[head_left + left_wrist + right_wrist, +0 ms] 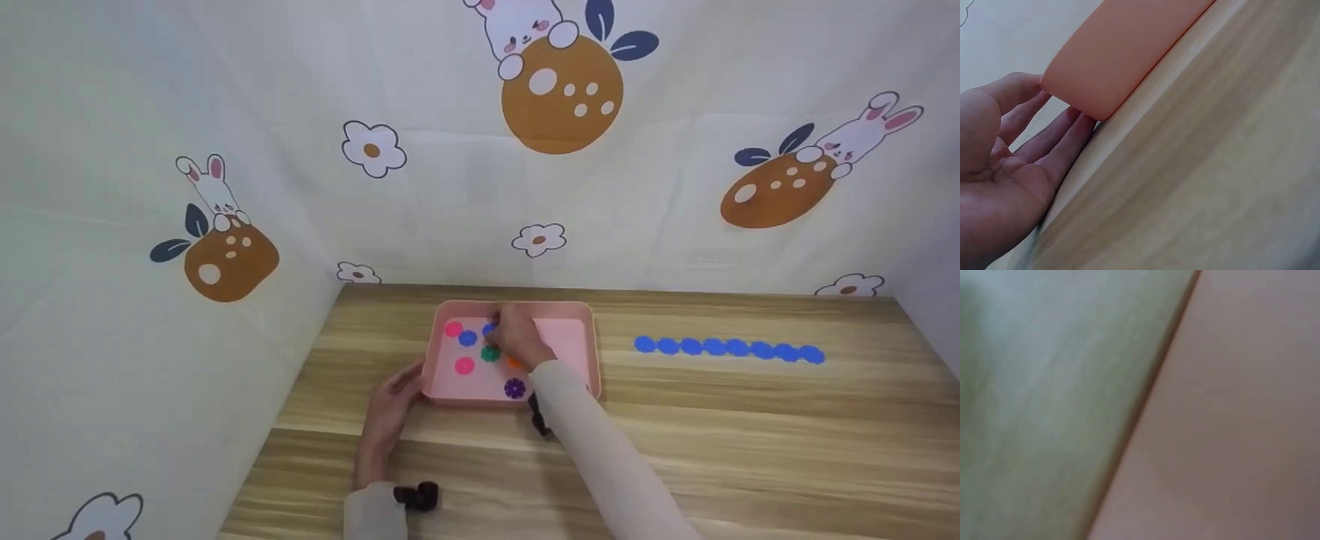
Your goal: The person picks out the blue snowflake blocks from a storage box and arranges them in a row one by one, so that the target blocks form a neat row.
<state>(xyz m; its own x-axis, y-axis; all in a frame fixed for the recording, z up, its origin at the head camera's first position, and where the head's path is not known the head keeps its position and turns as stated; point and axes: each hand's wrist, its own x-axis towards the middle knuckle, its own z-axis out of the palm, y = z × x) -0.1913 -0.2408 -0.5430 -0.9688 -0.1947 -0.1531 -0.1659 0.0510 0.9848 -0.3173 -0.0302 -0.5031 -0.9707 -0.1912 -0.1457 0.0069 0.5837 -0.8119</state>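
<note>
A pink tray holds several scalloped plastic discs, among them a pink disc, a green disc and a purple disc. My right hand reaches into it, fingers bent down at a blue disc that they partly cover; whether they pinch it is hidden. Another blue disc lies just left of there. At the tray's left front corner, my left hand touches the outer wall, thumb by the rim and fingers low, as the left wrist view shows. The right wrist view shows only blurred tray wall and table.
On the wood-grain table, right of the tray, a row of several blue discs runs sideways. A patterned cloth hangs behind the table and along its left side. An orange disc shows beside the right wrist.
</note>
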